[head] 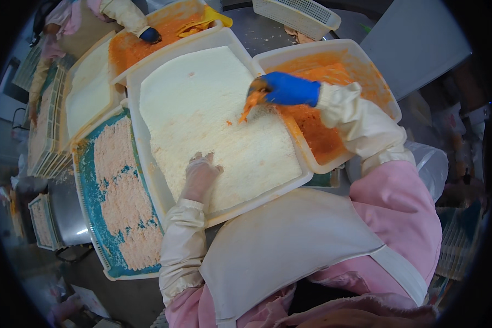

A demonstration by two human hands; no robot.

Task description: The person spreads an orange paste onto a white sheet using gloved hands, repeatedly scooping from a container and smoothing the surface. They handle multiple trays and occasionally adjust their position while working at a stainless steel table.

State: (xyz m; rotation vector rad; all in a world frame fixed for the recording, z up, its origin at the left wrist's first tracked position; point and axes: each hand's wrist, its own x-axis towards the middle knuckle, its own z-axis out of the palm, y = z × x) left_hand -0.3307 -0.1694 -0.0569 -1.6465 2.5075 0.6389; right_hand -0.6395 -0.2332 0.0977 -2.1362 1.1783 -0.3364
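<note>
A white plastic tub [246,209] full of pale breadcrumbs [197,102] lies before me. Gloved in thin clear film, my left hand [203,174] presses its fingertips into the crumbs near the tub's left front; whether it grips any is hidden. Above the right side of the crumbs, my right hand [283,88] wears a blue glove coated with orange batter. It holds a dripping, batter-covered piece [252,104], slightly blurred. Orange drops lie on the crumbs beneath. Under my right forearm stands a second white tub [377,82] of orange batter and coated pieces [322,76].
To the left, a blue-lined tray [86,184] holds rows of breaded pieces [127,205]. A co-worker's gloved hand [150,35] reaches into another batter tub [133,51] with a yellow cloth-like item [207,20]. Stacked trays [49,123] rise at far left; a perforated basket [299,14] sits behind.
</note>
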